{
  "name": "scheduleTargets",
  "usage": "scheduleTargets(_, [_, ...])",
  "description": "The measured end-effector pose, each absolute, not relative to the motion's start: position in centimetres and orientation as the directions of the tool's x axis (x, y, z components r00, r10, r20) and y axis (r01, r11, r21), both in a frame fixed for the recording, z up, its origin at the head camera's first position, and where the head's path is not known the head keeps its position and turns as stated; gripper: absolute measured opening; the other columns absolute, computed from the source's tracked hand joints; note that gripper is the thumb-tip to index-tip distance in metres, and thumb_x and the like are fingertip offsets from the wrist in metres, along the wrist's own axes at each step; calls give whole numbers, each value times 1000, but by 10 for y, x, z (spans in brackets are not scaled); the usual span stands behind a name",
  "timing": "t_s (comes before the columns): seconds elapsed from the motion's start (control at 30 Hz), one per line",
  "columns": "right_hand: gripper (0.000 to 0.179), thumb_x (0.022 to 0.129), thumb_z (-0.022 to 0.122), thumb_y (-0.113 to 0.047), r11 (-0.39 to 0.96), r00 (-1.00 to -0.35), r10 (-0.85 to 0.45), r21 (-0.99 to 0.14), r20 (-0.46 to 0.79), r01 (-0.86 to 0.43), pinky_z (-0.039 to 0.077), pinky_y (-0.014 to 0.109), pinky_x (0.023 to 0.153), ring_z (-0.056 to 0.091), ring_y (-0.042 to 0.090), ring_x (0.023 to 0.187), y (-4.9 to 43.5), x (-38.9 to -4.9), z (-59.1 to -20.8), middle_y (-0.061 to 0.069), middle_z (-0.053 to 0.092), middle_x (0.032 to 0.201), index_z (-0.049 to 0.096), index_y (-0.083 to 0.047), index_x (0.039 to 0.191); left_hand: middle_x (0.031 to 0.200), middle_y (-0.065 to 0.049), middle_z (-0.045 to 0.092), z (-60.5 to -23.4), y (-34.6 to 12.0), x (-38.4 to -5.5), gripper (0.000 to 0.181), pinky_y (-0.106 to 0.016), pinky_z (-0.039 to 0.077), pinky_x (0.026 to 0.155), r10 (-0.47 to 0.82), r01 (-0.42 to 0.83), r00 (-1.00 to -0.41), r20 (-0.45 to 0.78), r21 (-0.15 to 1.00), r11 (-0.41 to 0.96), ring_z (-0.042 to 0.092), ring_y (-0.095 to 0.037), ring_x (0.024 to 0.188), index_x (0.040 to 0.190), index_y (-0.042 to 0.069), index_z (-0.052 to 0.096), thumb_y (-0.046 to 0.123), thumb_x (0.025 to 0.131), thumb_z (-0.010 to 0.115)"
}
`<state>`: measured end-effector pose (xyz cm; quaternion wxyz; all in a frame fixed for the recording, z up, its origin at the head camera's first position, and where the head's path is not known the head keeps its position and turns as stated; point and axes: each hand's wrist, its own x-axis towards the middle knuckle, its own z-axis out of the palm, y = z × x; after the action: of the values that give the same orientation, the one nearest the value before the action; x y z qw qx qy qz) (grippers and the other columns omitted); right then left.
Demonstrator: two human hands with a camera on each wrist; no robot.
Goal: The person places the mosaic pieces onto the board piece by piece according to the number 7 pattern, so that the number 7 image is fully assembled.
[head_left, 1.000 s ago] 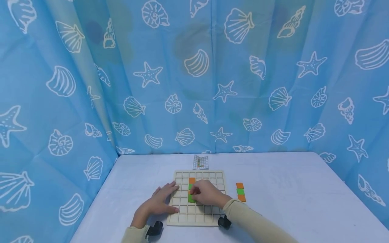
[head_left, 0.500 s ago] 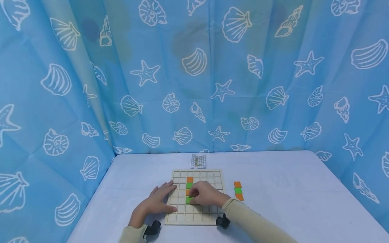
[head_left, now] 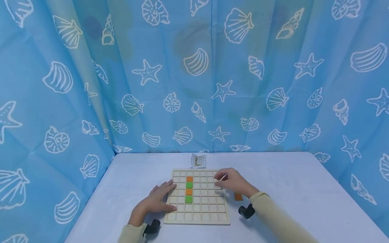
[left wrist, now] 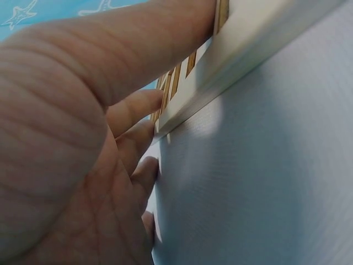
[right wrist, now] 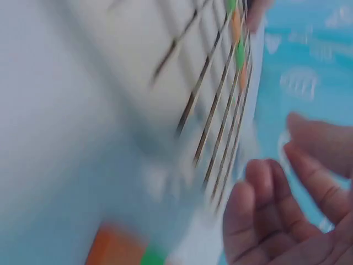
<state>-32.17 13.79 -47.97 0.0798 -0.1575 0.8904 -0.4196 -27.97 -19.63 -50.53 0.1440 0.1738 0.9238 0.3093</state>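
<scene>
The right hand (head_left: 231,181) had left the column of tiles and moved to the right edge of the wooden grid board (head_left: 197,216), towards the loose tiles on the bench (head_left: 288,182). One second before, this hand was covering the middle of the column; half a second before, it was still on the lowest green tile. Now the column stood free and complete to see: an orange tile (head_left: 189,179), a green tile (head_left: 189,185), a second orange tile (head_left: 189,191) and a second green tile (head_left: 188,199), each in its own cell, one under the other. In my judgement the fourth tile was already placed and the hand was going for another one.

The fingers of the right hand were loosely bent and held nothing, as the right wrist view also showed, though it was blurred. Just beside the wrist one loose orange tile (head_left: 238,196) was visible; the other loose tiles were hidden under the hand.

The left hand (head_left: 158,201) had not moved: it lay flat with straight fingers on the left edge of the board and kept it steady. A small pattern card (head_left: 198,161) stood behind the board.
</scene>
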Motion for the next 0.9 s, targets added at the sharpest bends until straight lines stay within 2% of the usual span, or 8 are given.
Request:
scheduleTargets(0.17, [18,88,75,-18,612,-981,-185,-788,-64,-64,59,29,74,63,17,87,174,-333,-490,3,69,101,73,-11,104,164,-12,26,-505,-196,-279,91,-62,4,123,401,219,-901,-166,624,750,17,-37,152,151,11,40,45,77,81])
scheduleTargets(0.33, [20,87,76,-20,645,-990,-101,-764,-96,8,59,29,73,60,20,89,197,-337,-500,5,68,103,72,-11,105,163,-13,26,-505,-196,-279,91,-62,4,123,402,222,-902,-160,627,747,17,-38,152,151,10,40,45,77,81])
scheduleTargets(0.53, [26,84,78,-24,672,-993,-65,-740,-95,27,56,29,71,58,21,87,203,-338,-508,6,67,99,70,-10,104,163,-13,25,-505,-197,-280,90,-62,4,123,411,235,-899,-151,627,743,17,-38,152,151,9,40,44,78,80])
scheduleTargets(0.73, [44,80,83,-30,756,-994,-59,-654,-97,18,49,28,68,53,20,81,196,-345,-515,7,61,93,65,-6,113,163,-13,26,-504,-197,-280,91,-62,4,123,408,232,-901,-147,632,740,17,-37,152,151,10,40,43,77,81])
scheduleTargets(0.9, [47,80,82,-20,769,-993,-70,-640,-93,6,53,30,72,54,19,81,194,-345,-512,6,61,92,62,-5,119,164,-12,25,-507,-197,-280,90,-62,4,123,408,228,-900,-157,626,745,16,-37,152,151,11,40,44,78,80])
